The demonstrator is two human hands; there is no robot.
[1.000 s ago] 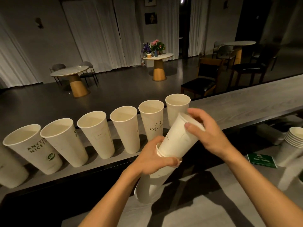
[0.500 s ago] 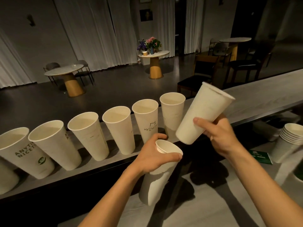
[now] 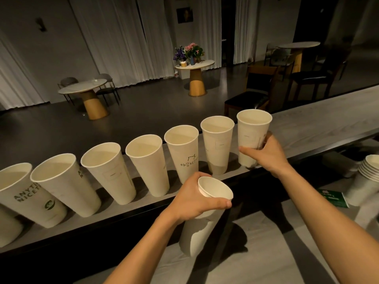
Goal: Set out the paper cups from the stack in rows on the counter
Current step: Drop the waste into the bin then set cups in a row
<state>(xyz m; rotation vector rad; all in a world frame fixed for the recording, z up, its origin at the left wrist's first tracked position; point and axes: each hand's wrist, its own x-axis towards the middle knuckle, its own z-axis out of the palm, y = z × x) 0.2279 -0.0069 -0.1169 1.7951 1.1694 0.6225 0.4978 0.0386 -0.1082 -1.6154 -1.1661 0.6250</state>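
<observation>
Left hand (image 3: 192,199) wraps the stack (image 3: 190,238) just under its top rim, thumb across the front, fingers curled round the back. Stack tilts, open end up, over the lower worktop and in front of the counter (image 3: 317,128).

Row of cups (image 3: 147,167) stands along the counter, beginning at the left edge of view. The green-lettered cup (image 3: 30,197) is near that end. All are upright, mouths up, evenly spaced, none touching. Last standing cup (image 3: 218,146) closes the line.

Right hand (image 3: 264,152) grips a single cup (image 3: 253,132) low on its wall, thumb in front, fingers behind. Cup is upright, just beside the last one, in line with the row. Base is at counter level; cannot tell if it touches.

Spare stack (image 3: 369,169) sits far right on the worktop, apart from the work.

Step in hand, as judged: placing one more cup at the right end. Next move calls for seating the base flat at matching spacing, opening the fingers without nudging the neighbour, then returning to the held stack for another.
</observation>
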